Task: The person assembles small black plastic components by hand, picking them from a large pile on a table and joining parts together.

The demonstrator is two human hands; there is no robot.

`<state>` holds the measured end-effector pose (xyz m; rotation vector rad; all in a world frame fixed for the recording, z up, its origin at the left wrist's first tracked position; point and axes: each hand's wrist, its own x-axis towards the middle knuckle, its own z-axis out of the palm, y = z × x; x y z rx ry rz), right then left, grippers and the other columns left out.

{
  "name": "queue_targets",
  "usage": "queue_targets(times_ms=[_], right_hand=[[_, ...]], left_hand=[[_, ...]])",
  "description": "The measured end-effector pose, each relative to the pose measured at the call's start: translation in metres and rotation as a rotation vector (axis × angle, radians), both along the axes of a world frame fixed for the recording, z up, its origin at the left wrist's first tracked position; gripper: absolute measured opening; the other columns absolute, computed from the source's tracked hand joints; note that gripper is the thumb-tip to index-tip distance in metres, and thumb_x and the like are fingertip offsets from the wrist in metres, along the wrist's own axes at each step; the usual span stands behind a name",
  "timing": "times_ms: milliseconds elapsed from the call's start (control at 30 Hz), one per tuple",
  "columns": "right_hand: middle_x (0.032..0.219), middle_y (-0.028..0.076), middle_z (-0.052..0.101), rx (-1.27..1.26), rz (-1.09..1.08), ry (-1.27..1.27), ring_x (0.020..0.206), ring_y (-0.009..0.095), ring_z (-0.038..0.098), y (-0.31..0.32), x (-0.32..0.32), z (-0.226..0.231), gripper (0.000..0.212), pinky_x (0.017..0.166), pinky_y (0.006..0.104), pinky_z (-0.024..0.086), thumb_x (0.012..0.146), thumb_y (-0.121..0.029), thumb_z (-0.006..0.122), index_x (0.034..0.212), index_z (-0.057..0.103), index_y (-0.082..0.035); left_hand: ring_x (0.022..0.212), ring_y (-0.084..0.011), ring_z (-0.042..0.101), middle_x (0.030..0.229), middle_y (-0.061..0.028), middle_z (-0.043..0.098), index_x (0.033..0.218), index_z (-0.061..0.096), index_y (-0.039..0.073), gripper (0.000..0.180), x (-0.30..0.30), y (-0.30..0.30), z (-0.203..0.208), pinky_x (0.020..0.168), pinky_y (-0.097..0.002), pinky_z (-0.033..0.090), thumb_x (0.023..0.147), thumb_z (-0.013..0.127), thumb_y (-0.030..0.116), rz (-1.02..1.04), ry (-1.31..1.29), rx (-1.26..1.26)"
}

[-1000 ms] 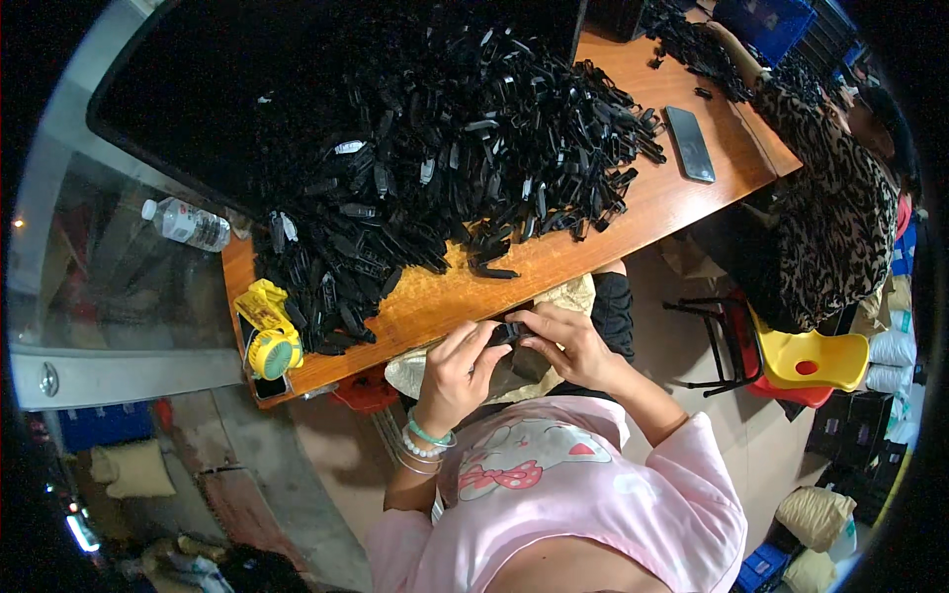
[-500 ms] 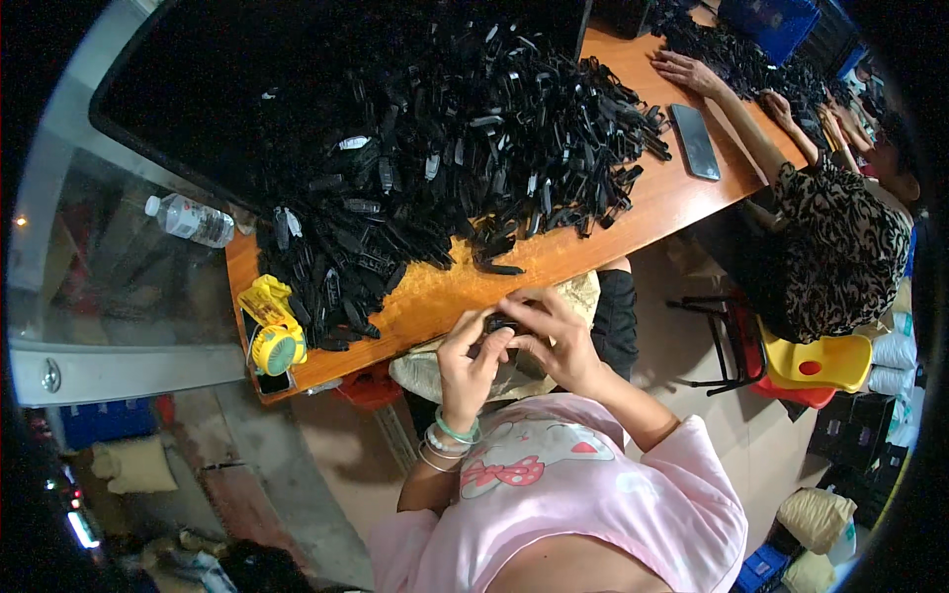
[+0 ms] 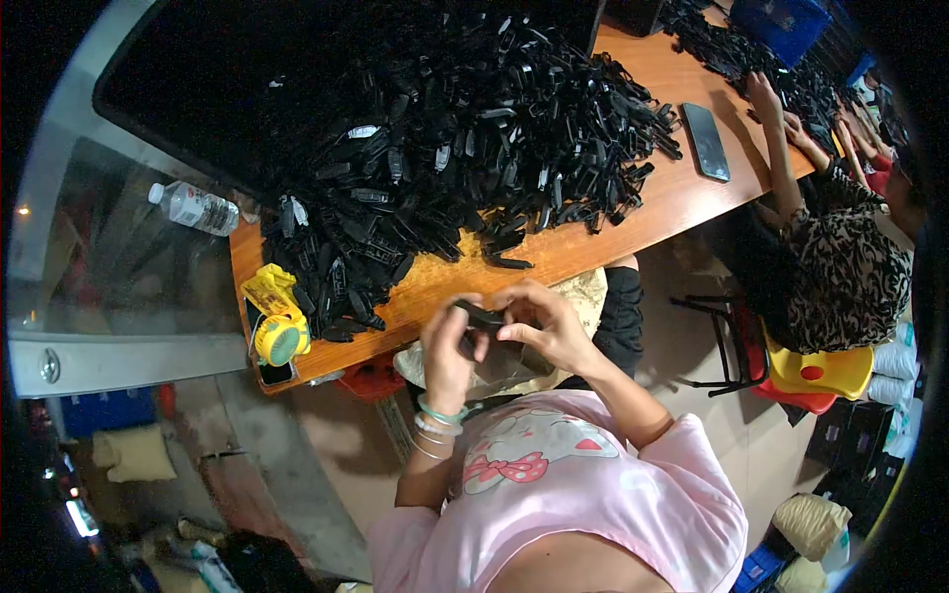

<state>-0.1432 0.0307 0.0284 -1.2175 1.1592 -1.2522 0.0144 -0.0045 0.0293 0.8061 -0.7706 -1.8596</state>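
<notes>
Above my lap, near the table's front edge, both hands work on a small black strap-like piece (image 3: 481,316). My left hand (image 3: 450,348), slightly smeared by motion, grips one end between thumb and fingers. With a thumb-and-finger pinch, my right hand (image 3: 546,324) holds the other end. The piece's exact kind cannot be made out. Beyond my hands a large heap of similar black pieces (image 3: 445,148) covers much of the wooden table (image 3: 583,242). One loose piece lies at the heap's near edge.
On the table's left corner sits a yellow handheld fan (image 3: 283,336). A clear plastic bottle (image 3: 195,209) lies at the left, and a dark phone (image 3: 705,142) rests at the right. A co-worker (image 3: 845,272) sits on the right near a yellow chair (image 3: 816,368).
My hands have drawn slightly apart, and more of the black piece shows between them. The co-worker's near hand has lifted from the table and moved toward the far pile.
</notes>
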Motion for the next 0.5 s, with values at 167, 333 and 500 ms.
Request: queue_targets(times_ms=[167,333,500], right_hand=[[0.095,0.014,0.052,-0.311,-0.360,0.739,0.081,0.030,0.054,-0.027,-0.014,-0.017,0.024,0.072,0.0352,0.045,0.076,-0.006,0.066,0.098,0.058,-0.001],[0.091,0.013,0.053,-0.250,-0.360,1.113,0.085,0.032,0.048,-0.033,-0.020,-0.035,0.024,0.073,0.0404,0.041,0.068,-0.008,0.070,0.088,0.058,-0.001],[0.089,0.012,0.054,-0.281,-0.349,1.026,0.085,0.031,0.049,-0.025,-0.025,-0.030,0.021,0.074,0.0397,0.042,0.067,-0.009,0.071,0.083,0.060,-0.001]], left_hand=[[0.054,-0.0202,0.056,0.063,-0.0066,0.056,0.078,0.053,0.004,0.023,0.028,-0.048,-0.014,0.045,-0.0315,0.042,0.090,0.054,0.024,0.212,-0.997,-0.534],[0.062,-0.0331,0.062,0.073,-0.0159,0.061,0.081,0.054,0.001,0.017,0.019,-0.062,-0.011,0.053,-0.0410,0.048,0.086,0.056,0.018,0.214,-1.850,-0.807],[0.065,-0.0346,0.060,0.082,-0.0155,0.061,0.087,0.059,0.005,0.013,0.016,-0.054,-0.023,0.056,-0.0428,0.046,0.085,0.058,0.018,0.209,-1.785,-0.881]])
